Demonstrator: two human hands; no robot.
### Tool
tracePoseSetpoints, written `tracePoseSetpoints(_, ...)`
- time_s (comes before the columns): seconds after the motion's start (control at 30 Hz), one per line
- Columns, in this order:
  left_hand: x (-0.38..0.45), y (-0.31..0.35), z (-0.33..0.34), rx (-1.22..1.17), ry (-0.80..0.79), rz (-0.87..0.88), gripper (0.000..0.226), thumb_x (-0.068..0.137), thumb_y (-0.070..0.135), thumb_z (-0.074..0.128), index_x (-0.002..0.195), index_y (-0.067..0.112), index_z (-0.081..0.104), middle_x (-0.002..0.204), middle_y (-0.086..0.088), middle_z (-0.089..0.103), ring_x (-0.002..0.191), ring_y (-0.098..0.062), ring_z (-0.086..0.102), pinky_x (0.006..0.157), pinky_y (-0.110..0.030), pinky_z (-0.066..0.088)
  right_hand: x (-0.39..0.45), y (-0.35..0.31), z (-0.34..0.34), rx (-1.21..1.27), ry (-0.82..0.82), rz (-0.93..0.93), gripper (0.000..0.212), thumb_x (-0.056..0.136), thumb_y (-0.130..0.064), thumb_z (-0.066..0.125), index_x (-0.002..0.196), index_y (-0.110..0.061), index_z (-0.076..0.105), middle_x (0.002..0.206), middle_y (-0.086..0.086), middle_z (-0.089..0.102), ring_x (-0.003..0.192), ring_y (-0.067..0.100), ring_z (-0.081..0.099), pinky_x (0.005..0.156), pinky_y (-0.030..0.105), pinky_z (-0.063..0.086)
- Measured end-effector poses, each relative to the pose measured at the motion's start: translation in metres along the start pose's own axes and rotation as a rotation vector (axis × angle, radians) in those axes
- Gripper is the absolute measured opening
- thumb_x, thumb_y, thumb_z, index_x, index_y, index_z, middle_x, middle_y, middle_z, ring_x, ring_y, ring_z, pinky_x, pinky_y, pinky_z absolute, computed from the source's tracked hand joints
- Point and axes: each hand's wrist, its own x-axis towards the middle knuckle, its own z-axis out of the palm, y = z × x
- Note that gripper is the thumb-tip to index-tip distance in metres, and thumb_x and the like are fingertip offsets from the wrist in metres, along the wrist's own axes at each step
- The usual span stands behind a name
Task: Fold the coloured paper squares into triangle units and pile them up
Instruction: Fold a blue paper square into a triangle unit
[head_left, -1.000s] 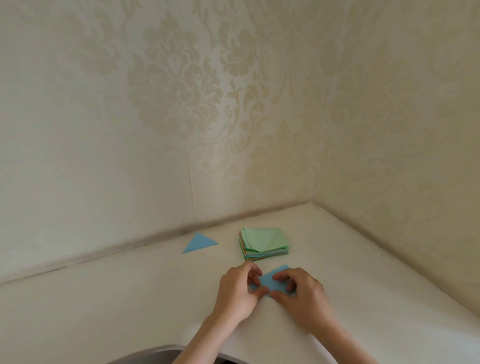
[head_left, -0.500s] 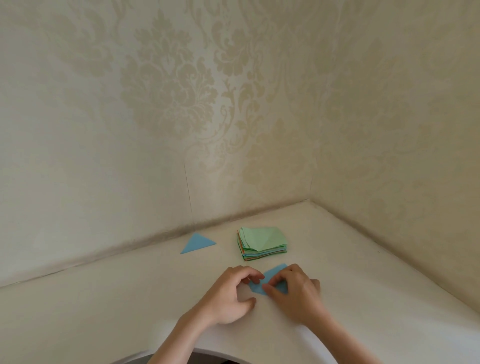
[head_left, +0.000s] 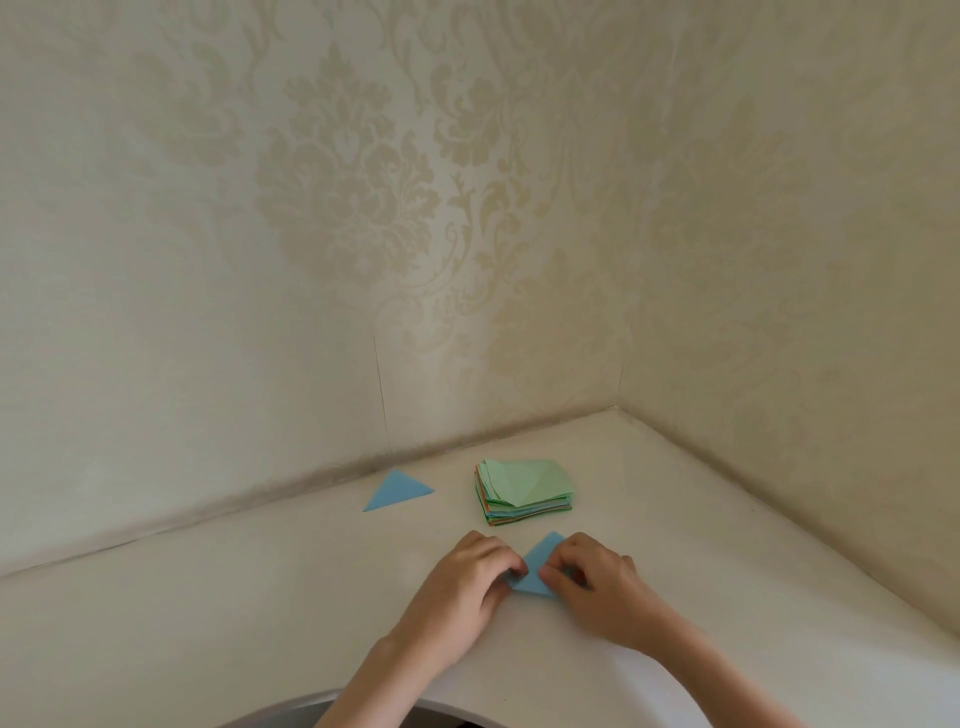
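Observation:
A blue paper piece (head_left: 535, 567) lies folded on the white table (head_left: 208, 597) between my hands. My left hand (head_left: 467, 587) pinches its left corner with curled fingers. My right hand (head_left: 597, 584) pinches its right side, thumb and fingertips on the paper. Behind them sits a stack of coloured paper squares (head_left: 524, 491) with a creased green sheet on top. A finished blue triangle (head_left: 397, 491) lies flat to the left of the stack, near the wall.
Patterned cream walls (head_left: 363, 234) meet in a corner at the back right of the table. The table's curved front edge (head_left: 467, 712) runs under my forearms.
My left hand has slid along the blue paper's left edge and curled tighter. The paper now shows as a pointed triangle between my hands. The view shifted slightly.

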Motion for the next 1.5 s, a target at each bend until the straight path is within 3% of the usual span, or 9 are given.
tracePoseSetpoints(0.2, -0.004, 0.01, 0.007, 0.151, 0.077, 0.095, 0.011, 0.087, 0.027, 0.052, 0.086, 0.024, 0.063, 0.084, 0.015, 0.058, 0.083, -0.008, 0.051, 0.07, -0.018, 0.041, -0.013, 0.014, 0.001, 0.118, 0.2, -0.168, 0.013, 0.076, -0.036, 0.071, 0.077, -0.037, 0.058, 0.08, -0.019, 0.057, 0.075, 0.0, 0.057, 0.072, 0.025, 0.047)
tracePoseSetpoints(0.33, -0.004, 0.02, 0.014, 0.186, 0.126, 0.076, 0.01, 0.088, 0.028, 0.05, 0.084, 0.026, 0.06, 0.081, 0.015, 0.057, 0.081, -0.009, 0.051, 0.069, -0.024, 0.044, -0.021, 0.026, -0.002, 0.051, 0.151, -0.274, 0.025, 0.079, -0.055, 0.063, 0.087, -0.032, 0.069, 0.1, -0.024, 0.059, 0.091, -0.008, 0.059, 0.085, 0.027, 0.048)
tracePoseSetpoints(0.5, -0.003, 0.022, 0.026, 0.077, 0.159, -0.086, 0.004, 0.085, 0.03, 0.058, 0.087, 0.027, 0.06, 0.077, 0.015, 0.059, 0.079, -0.006, 0.052, 0.072, -0.024, 0.045, -0.019, 0.029, 0.01, 0.022, 0.265, -0.238, 0.027, 0.074, -0.056, 0.064, 0.081, -0.03, 0.068, 0.097, -0.027, 0.055, 0.089, -0.009, 0.056, 0.084, 0.034, 0.05)
tracePoseSetpoints(0.6, -0.004, 0.019, 0.031, -0.042, 0.2, -0.257, 0.015, 0.082, 0.029, 0.067, 0.095, 0.029, 0.059, 0.079, 0.016, 0.054, 0.08, -0.005, 0.051, 0.075, -0.018, 0.04, -0.016, 0.027, 0.014, 0.032, 0.333, -0.194, 0.023, 0.078, -0.051, 0.06, 0.078, -0.029, 0.067, 0.092, -0.025, 0.053, 0.083, -0.007, 0.055, 0.078, 0.035, 0.051)
tracePoseSetpoints(0.83, 0.006, 0.026, 0.033, -0.045, 0.253, -0.408, 0.03, 0.074, 0.036, 0.075, 0.09, 0.032, 0.049, 0.065, 0.018, 0.057, 0.077, -0.004, 0.05, 0.074, -0.026, 0.041, -0.013, 0.021, 0.015, -0.044, 0.344, -0.086, 0.021, 0.079, -0.049, 0.066, 0.071, -0.031, 0.06, 0.092, -0.022, 0.051, 0.089, -0.002, 0.05, 0.08, 0.027, 0.038)
tracePoseSetpoints(1.1, 0.013, 0.023, 0.03, -0.056, 0.199, -0.515, 0.042, 0.071, 0.039, 0.077, 0.091, 0.039, 0.04, 0.071, 0.016, 0.057, 0.081, -0.003, 0.045, 0.071, -0.023, 0.036, -0.006, 0.008, 0.009, 0.148, 0.271, 0.101, 0.032, 0.066, -0.039, 0.081, 0.075, -0.046, 0.052, 0.095, -0.016, 0.049, 0.081, -0.003, 0.052, 0.086, 0.029, 0.043)
tracePoseSetpoints(1.23, 0.015, 0.015, 0.024, -0.088, 0.151, -0.503, 0.028, 0.071, 0.033, 0.078, 0.082, 0.039, 0.053, 0.074, 0.016, 0.058, 0.082, -0.006, 0.049, 0.068, -0.019, 0.037, -0.002, 0.01, -0.004, 0.158, 0.171, 0.137, 0.041, 0.068, -0.023, 0.081, 0.087, -0.044, 0.052, 0.095, -0.013, 0.049, 0.078, 0.0, 0.051, 0.074, 0.006, 0.037)
tracePoseSetpoints(1.37, 0.016, 0.015, 0.02, -0.079, 0.072, -0.483, 0.012, 0.078, 0.026, 0.073, 0.078, 0.038, 0.068, 0.085, 0.017, 0.057, 0.089, -0.008, 0.051, 0.075, -0.018, 0.04, -0.003, 0.012, -0.015, 0.187, 0.068, 0.16, 0.042, 0.072, -0.016, 0.076, 0.099, -0.041, 0.057, 0.097, -0.014, 0.053, 0.08, 0.0, 0.05, 0.068, 0.001, 0.035)
tracePoseSetpoints(1.5, 0.02, 0.019, 0.016, 0.002, 0.029, -0.464, 0.022, 0.086, 0.016, 0.064, 0.084, 0.036, 0.072, 0.089, 0.013, 0.054, 0.091, -0.01, 0.05, 0.076, -0.019, 0.039, 0.005, 0.007, -0.017, 0.221, -0.006, 0.24, 0.04, 0.076, -0.015, 0.06, 0.11, -0.036, 0.067, 0.09, -0.016, 0.062, 0.076, 0.001, 0.057, 0.062, 0.005, 0.04)
